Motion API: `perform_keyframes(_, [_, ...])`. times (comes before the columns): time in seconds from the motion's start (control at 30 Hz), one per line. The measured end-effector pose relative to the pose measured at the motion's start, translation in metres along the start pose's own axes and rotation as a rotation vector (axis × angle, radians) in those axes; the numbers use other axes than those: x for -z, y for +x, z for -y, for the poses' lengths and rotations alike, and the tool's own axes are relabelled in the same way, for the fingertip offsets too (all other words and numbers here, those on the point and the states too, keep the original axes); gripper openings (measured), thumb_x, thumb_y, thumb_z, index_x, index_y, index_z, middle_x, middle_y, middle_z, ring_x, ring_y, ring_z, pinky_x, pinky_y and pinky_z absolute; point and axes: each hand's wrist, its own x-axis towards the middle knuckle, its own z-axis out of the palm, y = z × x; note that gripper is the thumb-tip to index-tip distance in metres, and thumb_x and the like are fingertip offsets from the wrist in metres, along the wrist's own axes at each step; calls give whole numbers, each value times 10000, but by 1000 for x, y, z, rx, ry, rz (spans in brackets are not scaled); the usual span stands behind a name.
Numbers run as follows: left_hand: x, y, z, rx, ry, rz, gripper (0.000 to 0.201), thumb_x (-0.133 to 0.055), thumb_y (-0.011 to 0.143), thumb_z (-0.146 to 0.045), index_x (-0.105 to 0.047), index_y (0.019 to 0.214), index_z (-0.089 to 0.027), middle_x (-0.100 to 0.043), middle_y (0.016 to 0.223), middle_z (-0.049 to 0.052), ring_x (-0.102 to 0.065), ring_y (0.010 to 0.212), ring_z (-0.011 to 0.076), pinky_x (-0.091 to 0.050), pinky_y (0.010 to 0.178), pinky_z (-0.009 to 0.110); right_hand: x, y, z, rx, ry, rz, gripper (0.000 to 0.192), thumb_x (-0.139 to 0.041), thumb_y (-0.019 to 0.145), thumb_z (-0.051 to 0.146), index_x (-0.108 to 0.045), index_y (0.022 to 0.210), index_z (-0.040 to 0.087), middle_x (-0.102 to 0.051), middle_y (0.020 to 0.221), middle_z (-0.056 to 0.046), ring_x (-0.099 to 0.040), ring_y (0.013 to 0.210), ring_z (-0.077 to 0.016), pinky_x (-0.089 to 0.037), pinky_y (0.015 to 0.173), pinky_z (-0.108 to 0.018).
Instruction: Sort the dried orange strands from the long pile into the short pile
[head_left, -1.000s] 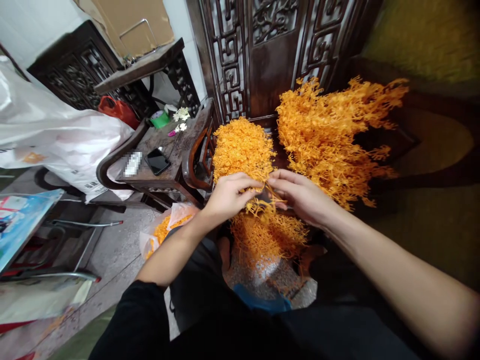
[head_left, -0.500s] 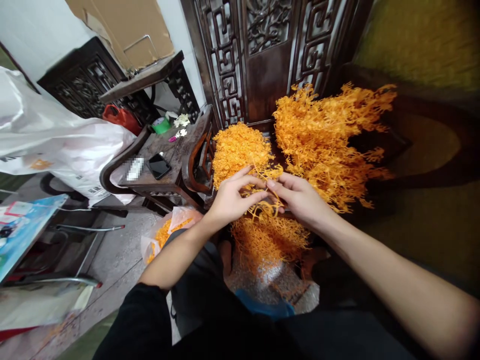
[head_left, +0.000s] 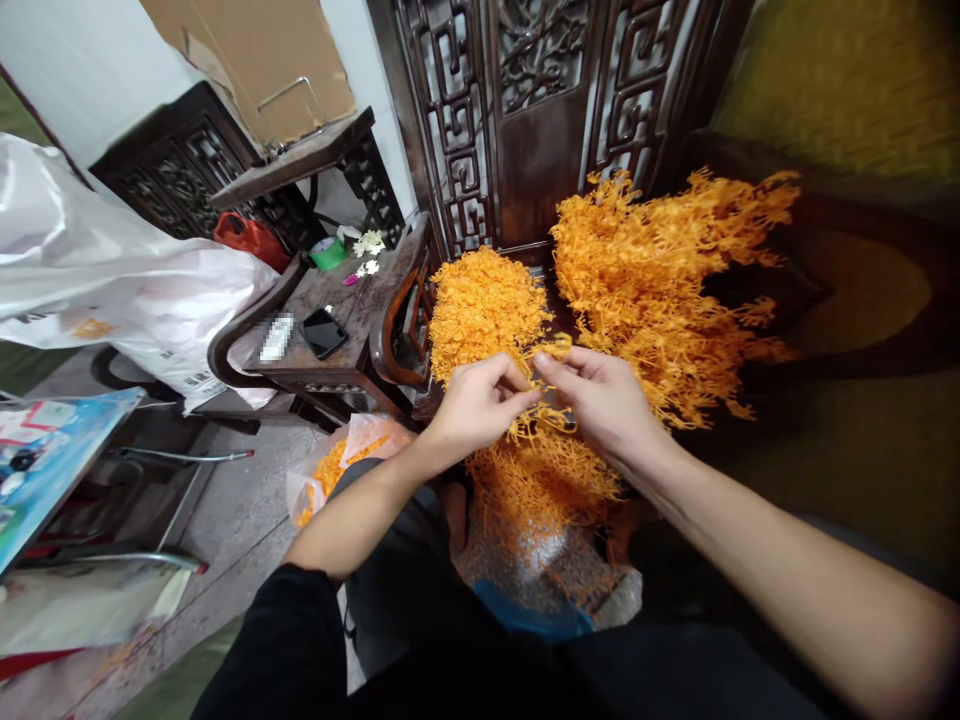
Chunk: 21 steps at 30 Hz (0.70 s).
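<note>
Nearest you, at the bottom of the frame, your two dark sleeves frame a loose heap of orange sprigs lying low at centre, above a speckled sheet with one blue patch.

Just above that heap your two hands meet at the middle of the frame. Your left hand is curled, thumb and forefinger pinched shut on one small orange sprig. Your right hand pinches the same sprig from the other side, its fingertips almost touching those of the left. The sprig sticks up between the two hands, in front of the piles behind.

Lower left of centre, one clear bag holds more orange bits on the floor.

Beyond your hands lie two more orange masses: one dense pile of fine pieces at upper centre and one larger spread of branching stems to its right. That makes three orange heaps in all, besides the bag.

Left of centre stands one dark wooden armchair with one black phone on its seat; farther back sit one green roll of tape and a few small white flowers.

At far left lies one big white plastic bag, with one red bag behind it. One carved dark wooden screen fills the top centre.
</note>
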Motion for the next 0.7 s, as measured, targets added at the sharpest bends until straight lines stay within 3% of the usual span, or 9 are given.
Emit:
perform_keyframes(0.13, [5, -5, -12, 160, -161, 194, 321, -852, 739, -372, -610, 691, -166, -627, 639, -11, -517, 554, 97, -387, 518, 247, 17, 19, 12, -23, 220, -310, 392, -865, 737, 494, -583, 751, 222, -464, 640, 24, -353, 562, -115, -274, 528, -310])
perform_keyframes(0.2, [12, -5, -13, 138, -249, 221, 273, -851, 747, -353, -675, 820, -157, -653, 674, -4, -555, 580, 102, -427, 546, 248, 33, 27, 23, 38, 177, -368, 361, -863, 761, 450, -586, 740, 220, -425, 619, 31, -304, 551, -105, -224, 523, -322])
perform_keyframes(0.3, [30, 2, -6, -2, -245, 78, 326, -790, 837, -346, -722, 1111, -180, -739, 898, 41, -654, 764, 134, -513, 705, 284, 49, 25, 32, -65, 48, -165, 382, -869, 755, 477, -594, 690, 220, -419, 570, 32, -322, 515, -97, -235, 509, -318])
perform_keyframes(0.37, [40, 8, 3, -76, -196, -14, 274, -749, 886, -363, -740, 1106, -200, -754, 1057, 61, -681, 956, 165, -527, 853, 316, 49, 18, 31, -133, -38, -4, 428, -881, 723, 525, -585, 655, 224, -474, 564, 17, -375, 499, -104, -270, 493, -310])
perform_keyframes(0.43, [46, 13, 10, -88, -220, -42, 218, -718, 911, -368, -733, 1033, -188, -749, 1122, 73, -679, 1045, 180, -529, 884, 319, 44, 10, 27, -129, -134, 126, 462, -874, 715, 573, -585, 636, 221, -513, 569, 6, -404, 495, -107, -280, 480, -303])
perform_keyframes(0.57, [43, 13, 11, -45, -303, 32, 166, -578, 971, -294, -638, 1066, -171, -738, 1038, 78, -666, 815, 134, -504, 676, 267, 31, 1, 23, -89, -280, 311, 501, -821, 738, 653, -630, 642, 201, -487, 554, 14, -367, 493, -91, -223, 472, -286])
perform_keyframes(0.7, [39, 10, -2, -197, -2, 2, 190, -443, 952, -158, -631, 959, -188, -690, 895, 37, -620, 810, 147, -496, 776, 310, 24, 0, 25, -49, -336, 420, 549, -784, 783, 642, -536, 582, 195, -382, 544, 42, -288, 511, -80, -171, 490, -279])
